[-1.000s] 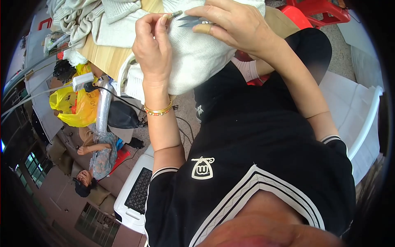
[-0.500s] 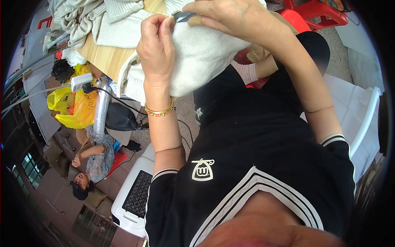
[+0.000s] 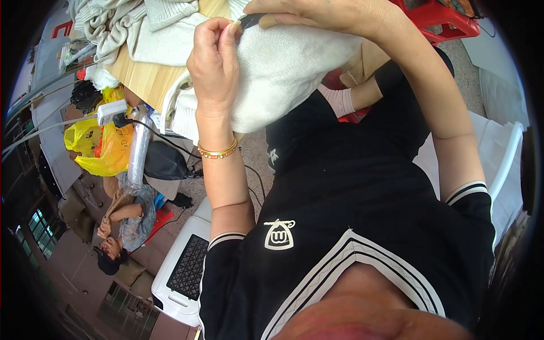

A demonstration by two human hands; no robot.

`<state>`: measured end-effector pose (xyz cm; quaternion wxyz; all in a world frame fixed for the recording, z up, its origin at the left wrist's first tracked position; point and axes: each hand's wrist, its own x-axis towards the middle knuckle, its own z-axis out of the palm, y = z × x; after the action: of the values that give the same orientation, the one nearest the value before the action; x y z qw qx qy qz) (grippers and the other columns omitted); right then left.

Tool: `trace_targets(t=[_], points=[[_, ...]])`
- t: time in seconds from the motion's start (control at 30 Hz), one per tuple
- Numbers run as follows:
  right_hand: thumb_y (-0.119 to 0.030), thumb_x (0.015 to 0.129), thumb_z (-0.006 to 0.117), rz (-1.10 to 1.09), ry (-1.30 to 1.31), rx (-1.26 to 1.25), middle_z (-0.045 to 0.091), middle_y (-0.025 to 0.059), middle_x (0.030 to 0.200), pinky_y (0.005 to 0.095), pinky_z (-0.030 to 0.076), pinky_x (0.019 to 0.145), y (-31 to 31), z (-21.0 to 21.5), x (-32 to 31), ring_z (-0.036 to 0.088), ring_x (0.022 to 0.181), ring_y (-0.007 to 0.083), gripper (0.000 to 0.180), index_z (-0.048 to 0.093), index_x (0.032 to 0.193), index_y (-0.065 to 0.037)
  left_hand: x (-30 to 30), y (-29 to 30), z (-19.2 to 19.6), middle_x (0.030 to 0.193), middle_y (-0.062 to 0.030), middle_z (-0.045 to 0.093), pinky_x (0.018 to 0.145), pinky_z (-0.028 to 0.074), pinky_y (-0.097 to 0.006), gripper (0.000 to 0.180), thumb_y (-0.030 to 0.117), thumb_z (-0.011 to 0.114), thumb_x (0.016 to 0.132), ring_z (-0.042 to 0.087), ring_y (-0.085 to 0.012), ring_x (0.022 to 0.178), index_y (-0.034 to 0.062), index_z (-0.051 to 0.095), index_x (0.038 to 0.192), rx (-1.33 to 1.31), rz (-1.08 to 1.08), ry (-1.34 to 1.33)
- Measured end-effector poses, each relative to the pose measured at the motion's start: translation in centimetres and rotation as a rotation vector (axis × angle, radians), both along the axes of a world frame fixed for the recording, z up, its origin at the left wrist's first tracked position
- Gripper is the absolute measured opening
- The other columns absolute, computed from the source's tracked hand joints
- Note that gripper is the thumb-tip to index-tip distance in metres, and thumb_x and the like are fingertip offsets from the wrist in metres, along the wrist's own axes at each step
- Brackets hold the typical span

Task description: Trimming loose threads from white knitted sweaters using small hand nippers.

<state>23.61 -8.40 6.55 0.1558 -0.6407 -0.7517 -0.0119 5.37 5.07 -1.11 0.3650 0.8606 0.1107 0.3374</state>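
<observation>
A cream knit garment (image 3: 289,73) hangs over the table's edge toward my lap. My left hand (image 3: 214,68) is closed in a pinch at its upper edge, thumb and forefinger at one end of a small dark grey strip (image 3: 250,21). At the strip's other end, my right hand (image 3: 326,12) lies over the garment with fingers bent and closed on the edge; its upper part runs out of the picture. Whether a small tool is between the fingers cannot be made out.
More cream knitwear (image 3: 164,42) lies heaped on the wooden table (image 3: 133,76). Left of it are yellow plastic bags (image 3: 116,150), a power strip (image 3: 112,112) with a black cable, and a seated co-worker (image 3: 136,221). A red stool (image 3: 439,22) stands at upper right.
My right hand has shifted slightly up and its forearm has swung outward to the right. The garment spreads further right beneath it. My left hand has stayed nearly still.
</observation>
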Motion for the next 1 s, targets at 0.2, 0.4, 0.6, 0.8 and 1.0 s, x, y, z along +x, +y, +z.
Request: trace_targets(t=[0.2,0.4,0.6,0.8,1.0], points=[[-0.028,0.089,0.068,0.089,0.021,0.008,0.055,0.0057,0.084,0.0383,0.051,0.067,0.6,0.0,0.7,0.063,0.079,0.0251,0.021,0.065,0.093,-0.008,0.1,0.2,-0.2,0.083,-0.0081,0.072,0.069,0.055,-0.026,0.009,0.008,0.06,0.101,0.071,-0.0151,0.076,0.0007,0.058,0.105,-0.052,-0.006,-0.007],[-0.029,0.091,0.067,0.135,0.054,-0.001,0.055,0.0057,0.084,0.0385,0.05,0.065,0.8,0.0,1.7,0.063,0.077,0.0259,0.021,0.067,0.097,-0.01,-0.1,0.2,0.1,0.092,-0.0066,0.07,0.081,0.056,-0.024,0.013,0.009,0.059,0.103,0.067,-0.0099,0.085,-0.0028,0.06,0.109,-0.204,-0.04,0.045],[-0.03,0.092,0.065,0.135,0.096,0.001,0.055,0.0059,0.083,0.0379,0.049,0.064,0.8,-0.7,1.7,0.062,0.077,0.0256,0.02,0.067,0.096,-0.011,0.1,0.3,-0.4,0.084,-0.0064,0.072,0.07,0.055,-0.023,0.009,0.009,0.061,0.101,0.069,-0.0117,0.077,0.0005,0.06,0.103,-0.223,-0.039,-0.011],[-0.029,0.092,0.066,0.097,0.076,0.142,0.056,0.0056,0.082,0.0363,0.05,0.064,0.0,-1.3,0.9,0.063,0.077,0.0248,0.02,0.068,0.098,-0.01,-0.8,0.2,-0.1,0.098,-0.0105,0.072,0.085,0.056,-0.025,0.013,0.008,0.056,0.104,0.069,-0.012,0.089,-0.0031,0.056,0.11,-0.27,-0.048,0.014],[-0.022,0.088,0.074,-0.038,0.13,0.377,0.06,0.0073,0.083,0.0321,0.049,0.06,-2.1,-1.0,-0.3,0.062,0.07,0.0231,0.026,0.07,0.108,-0.005,-2.9,1.3,2.3,0.11,-0.0191,0.071,0.07,0.054,-0.023,0.018,0.015,0.05,0.107,0.07,-0.0163,0.086,-0.0015,0.048,0.113,-0.282,0.193,-0.152]])
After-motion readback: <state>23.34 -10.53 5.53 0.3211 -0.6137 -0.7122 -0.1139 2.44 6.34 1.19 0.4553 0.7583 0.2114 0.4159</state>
